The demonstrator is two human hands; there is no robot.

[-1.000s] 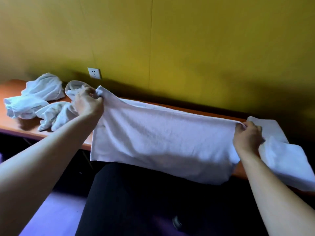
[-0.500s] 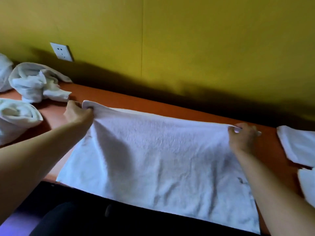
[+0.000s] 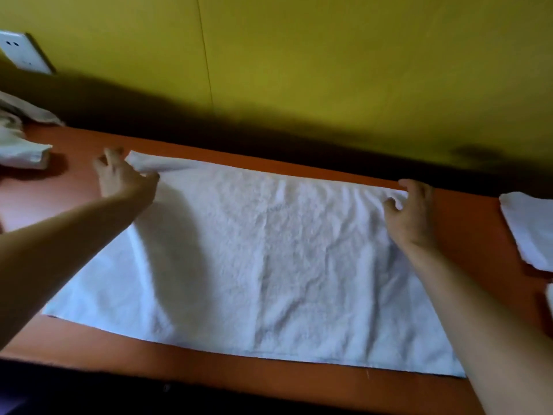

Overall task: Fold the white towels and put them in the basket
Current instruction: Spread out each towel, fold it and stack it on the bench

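A white towel (image 3: pixel 254 265) lies spread flat on the orange table (image 3: pixel 299 378), its long side running left to right. My left hand (image 3: pixel 119 179) is at the towel's far left corner, fingers spread apart and the thumb resting on the cloth; that corner is slightly rolled over. At the far right corner, my right hand (image 3: pixel 414 214) has its fingers and thumb curled around the towel's edge. No basket is in view.
Crumpled white towels (image 3: pixel 21 145) lie at the table's far left. A folded white towel (image 3: pixel 532 229) sits at the right edge, with another white piece (image 3: pixel 550 301) below it. A yellow wall with a socket (image 3: pixel 21 53) stands right behind the table.
The towel has gone from hanging over the table's front edge to lying fully flat on the top. My left hand's fingers have opened off the corner. The view has moved closer and rightward.
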